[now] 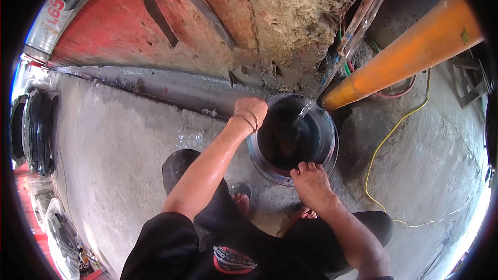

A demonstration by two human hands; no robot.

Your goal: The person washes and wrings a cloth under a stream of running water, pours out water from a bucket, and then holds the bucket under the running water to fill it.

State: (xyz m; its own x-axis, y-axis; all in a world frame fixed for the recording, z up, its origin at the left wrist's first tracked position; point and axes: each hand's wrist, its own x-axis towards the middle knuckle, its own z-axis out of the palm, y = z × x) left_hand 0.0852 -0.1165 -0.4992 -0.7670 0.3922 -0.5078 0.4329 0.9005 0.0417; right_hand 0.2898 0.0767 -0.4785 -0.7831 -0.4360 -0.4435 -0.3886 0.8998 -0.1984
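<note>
A round bucket [332, 140] with dark insides stands on the concrete between my feet and the wall. Clear water [306, 110] streams into it from the upper right. My left hand [252, 111], with thin bands around its wrist, is closed at the bucket's left rim; its fingertips are hidden. On the near rim, toward the right, my right hand [311, 178] rests with its fingers curled over the edge. Dark liquid seems to fill the lower part, but its depth cannot be made out.
A thick orange pole [402, 52] rises just right of the bucket. Behind stands a rough red-painted wall [124, 23] with a crumbling concrete column [301, 21]. A yellow cord [381, 148] snakes across the floor at right. Stacked black items [39, 132] stand far left.
</note>
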